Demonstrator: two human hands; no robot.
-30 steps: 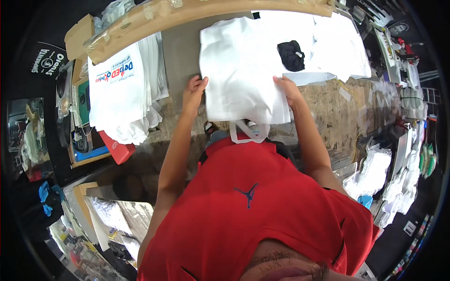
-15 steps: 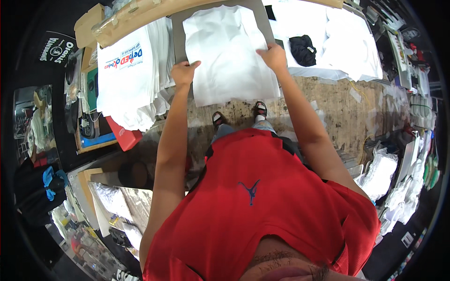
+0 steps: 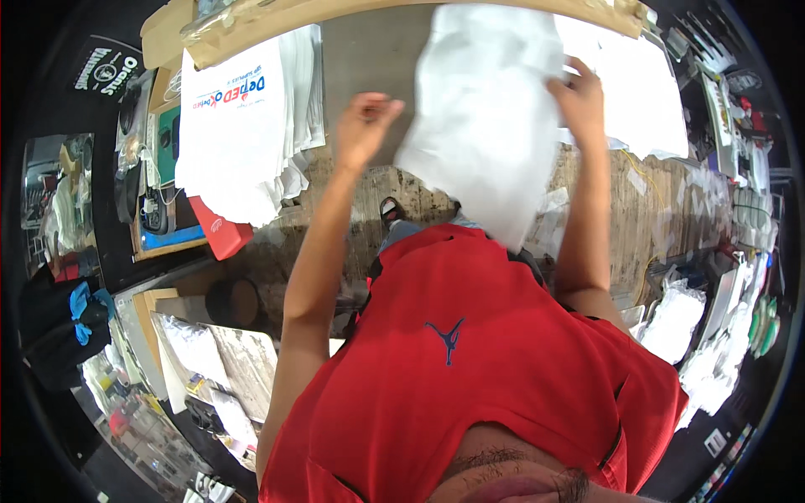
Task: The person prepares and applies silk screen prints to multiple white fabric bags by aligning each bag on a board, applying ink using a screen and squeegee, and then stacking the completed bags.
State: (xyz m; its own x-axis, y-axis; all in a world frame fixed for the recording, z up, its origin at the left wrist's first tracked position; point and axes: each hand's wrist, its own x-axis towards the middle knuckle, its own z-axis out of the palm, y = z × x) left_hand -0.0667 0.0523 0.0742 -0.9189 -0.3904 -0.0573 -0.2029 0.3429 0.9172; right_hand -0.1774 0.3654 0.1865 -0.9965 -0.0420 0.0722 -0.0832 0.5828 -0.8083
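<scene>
A soft white sheet (image 3: 486, 117), perhaps thin cloth or plastic, hangs slanted in front of the table's right side, its lower corner down near my waist. My right hand (image 3: 580, 101) grips its right edge between thumb and fingers. To the left of the sheet and apart from it, my left hand (image 3: 366, 130) hovers by the bare grey board (image 3: 365, 54). Its fingers are curled in toward the thumb, slightly blurred, with nothing visible in them. The sheet hides the board's right part.
Left of the board hangs a stack of white printed sheets (image 3: 231, 134). White material (image 3: 629, 92) covers the table at right. A long cardboard roll (image 3: 277, 25) runs along the far edge. A red box (image 3: 220, 230) sits below the stack, beside a worn wooden floor (image 3: 620, 226).
The white sheet has left the grey board, moving right and toward me in my right hand. My left hand has let go of its edge. The black bundle at right is now hidden.
</scene>
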